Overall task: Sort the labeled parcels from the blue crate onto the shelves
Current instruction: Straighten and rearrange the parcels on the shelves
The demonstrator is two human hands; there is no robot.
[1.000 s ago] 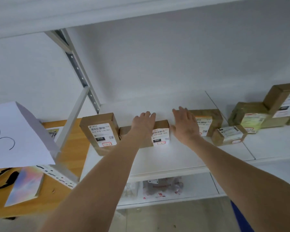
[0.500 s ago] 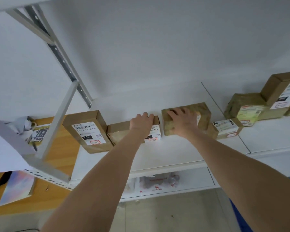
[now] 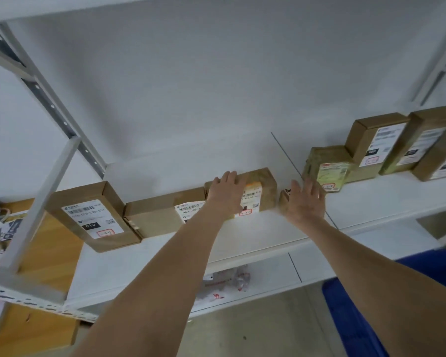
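- Left box [image 3: 93, 217] label reads "010"; next box [image 3: 155, 215] shows "060".
- L hand [image 3: 227, 195] flat on third parcel [image 3: 265, 186] on shelf [image 3: 255, 235], fingers straight.
- R hand [image 3: 305, 204] spread open over small box [image 3: 283, 200]; contact unclear.
- Blue crate [image 3: 353, 320] low right, contents hidden.

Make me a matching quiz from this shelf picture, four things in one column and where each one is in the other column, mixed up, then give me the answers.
Things
1. box labelled 010
2. green-labelled parcel
3. blue crate
4. left hand

Places
A. bottom right, below the shelf
B. resting on the taped box
C. far left of the row
D. just right of the shelf seam

Pairs: 1-C, 2-D, 3-A, 4-B
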